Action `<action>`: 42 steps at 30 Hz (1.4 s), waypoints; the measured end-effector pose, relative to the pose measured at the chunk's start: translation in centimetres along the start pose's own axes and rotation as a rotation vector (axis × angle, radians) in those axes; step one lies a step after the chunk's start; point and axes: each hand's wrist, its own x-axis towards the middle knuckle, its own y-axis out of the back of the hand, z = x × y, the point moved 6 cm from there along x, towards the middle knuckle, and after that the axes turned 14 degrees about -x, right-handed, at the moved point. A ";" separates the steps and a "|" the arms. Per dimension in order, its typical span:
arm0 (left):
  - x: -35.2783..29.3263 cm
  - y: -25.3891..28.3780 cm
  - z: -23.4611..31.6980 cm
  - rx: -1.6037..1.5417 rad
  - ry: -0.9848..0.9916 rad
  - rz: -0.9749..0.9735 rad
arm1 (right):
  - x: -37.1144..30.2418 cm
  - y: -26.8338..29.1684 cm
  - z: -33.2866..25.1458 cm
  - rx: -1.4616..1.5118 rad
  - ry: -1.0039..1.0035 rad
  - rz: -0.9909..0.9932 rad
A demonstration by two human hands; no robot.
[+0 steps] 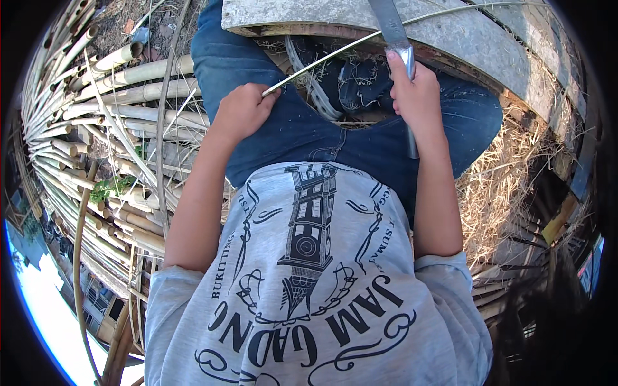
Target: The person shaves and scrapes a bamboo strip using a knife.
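The left hand (248,110) grips a thin strip (322,62) by its end. The right hand (416,90) holds a knife (386,16), its blade crossing the strip.

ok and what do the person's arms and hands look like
The left hand and right hand are ungloved, with no watch or bracelet showing. The forearms are bare, below short, pale grey sleeves with no print visible on them.
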 end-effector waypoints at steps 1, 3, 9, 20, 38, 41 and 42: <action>0.2 0.0 -0.1 -0.006 -0.029 0.025 | 0.6 1.5 0.8 0.033 -0.106 0.029; 0.5 0.1 0.2 0.022 -0.024 0.011 | 1.8 3.6 2.4 -0.031 -0.110 0.136; 0.7 -0.6 -0.5 0.003 -0.088 0.028 | -0.5 0.2 0.7 0.025 0.039 0.160; 2.1 0.1 -1.3 -0.155 -0.004 -0.179 | -0.3 -0.8 0.3 -0.004 0.094 -0.019; 0.6 0.0 -0.2 0.049 -0.172 0.096 | 5.1 12.1 2.3 -0.185 -0.037 0.273; 0.6 0.1 -0.5 0.067 -0.192 0.110 | 4.8 10.6 2.8 -0.156 -0.068 0.318; 0.5 0.1 -0.7 0.082 -0.179 0.117 | 4.5 10.4 2.7 -0.165 -0.061 0.319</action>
